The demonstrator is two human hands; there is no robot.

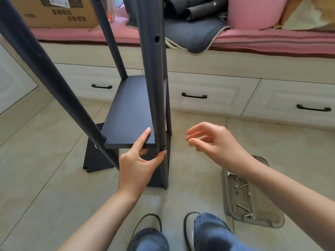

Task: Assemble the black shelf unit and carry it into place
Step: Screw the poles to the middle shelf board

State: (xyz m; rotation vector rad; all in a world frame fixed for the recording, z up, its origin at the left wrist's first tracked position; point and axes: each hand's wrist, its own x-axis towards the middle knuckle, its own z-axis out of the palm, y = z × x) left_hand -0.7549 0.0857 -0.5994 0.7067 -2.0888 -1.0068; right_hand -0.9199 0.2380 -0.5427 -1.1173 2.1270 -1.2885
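Knees [208, 230] in blue jeans and two grey slippers [189, 227] fill the bottom edge, just short of the shelf unit [130, 113]. That black unit stands upright on the tiled floor [45, 178], between the person and a white drawer front [208, 95] with dark handles. Four round posts rise from it; the near right post [154, 87] shows open screw holes along its length.

At the unit's near right corner, the left hand [137, 165] holds the middle board [129, 113]: index finger laid flat on top of the front edge, thumb touching the near right post just below it, other fingers curled under the board. Right of the unit, the right hand [212, 142] hovers in the air, fingers loosely spread and bent, holding nothing, apart from the post.

Further right of the unit, beside the right forearm, a grey tray [253, 201] on the floor carries loose screws [243, 207] and nuts. Behind the unit, a pink-cushioned bench [272, 40] bears a cardboard box [59, 13] printed with dark characters that appear upside down and cannot be read, a dark cloth [192, 33] and a pink pillow [253, 11]. Bare tile lies open on the unit's left and right.
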